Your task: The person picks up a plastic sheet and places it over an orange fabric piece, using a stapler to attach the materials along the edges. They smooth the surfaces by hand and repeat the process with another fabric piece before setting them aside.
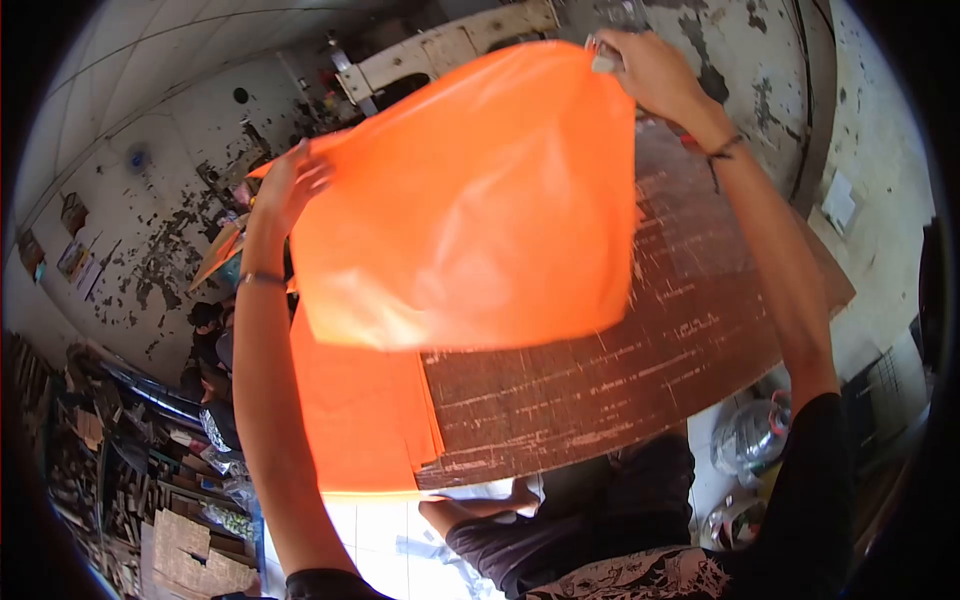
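A large glossy orange sheet [470,210] is held up over the brown table, its lower edge hanging in front of me. My right hand [655,80] pinches its upper right corner, and a small pale thing shows at those fingertips. At the sheet's upper left edge is my left hand [292,185], its fingers blurred and curled over the material. More orange sheets [365,415] lie on the table's left end beneath, their edges slightly fanned out.
The worn brown tabletop [640,370] spreads to the right. Behind the raised sheet stands a pale machine frame [450,45]. A large clear bottle [745,435] is on the floor at right. Cluttered shelves [130,450] and other people [210,350] are at left.
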